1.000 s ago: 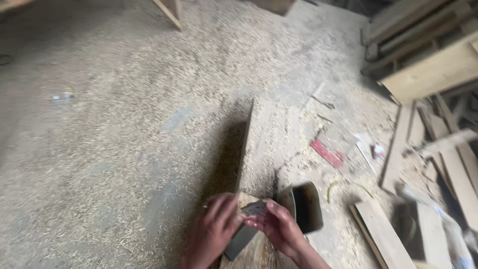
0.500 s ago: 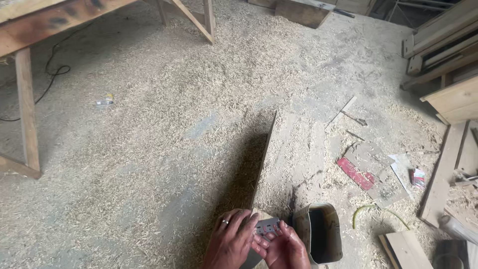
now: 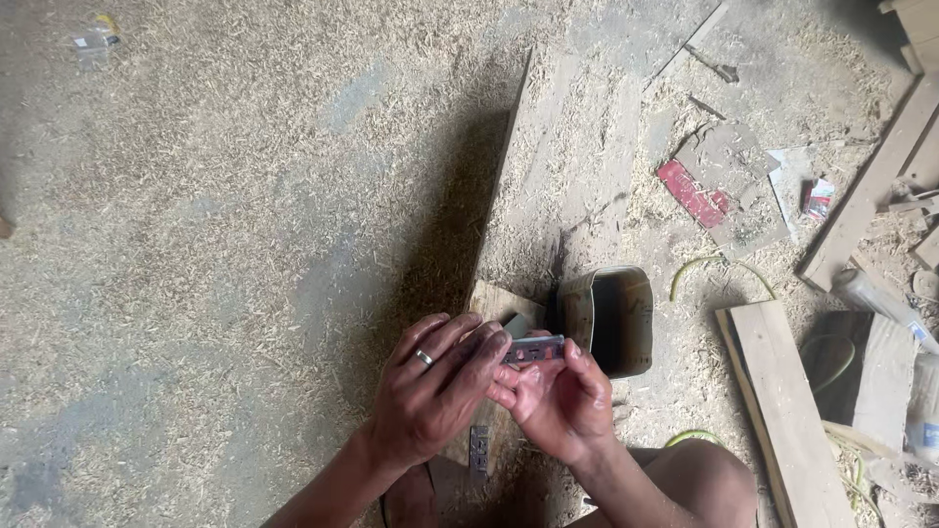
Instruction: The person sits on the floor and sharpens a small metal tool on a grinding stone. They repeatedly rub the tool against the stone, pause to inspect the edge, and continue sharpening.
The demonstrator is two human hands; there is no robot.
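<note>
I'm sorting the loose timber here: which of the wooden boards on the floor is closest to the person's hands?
The small board directly under the left hand and right hand, beside the open tin. The plank at the right lies apart, beyond the tin.

A single head-worn camera looks almost straight down from above at the floor (image 3: pixel 196 244), strewn with wood shavings. The open metal tin (image 3: pixel 611 318) sits right of centre in the lower half. Just left of the tin and nearest the lens, both hands meet; beyond the tin a long plank (image 3: pixel 577 166) runs toward the top edge. The planks right of the tin are cut off, so their extent is unclear
</note>
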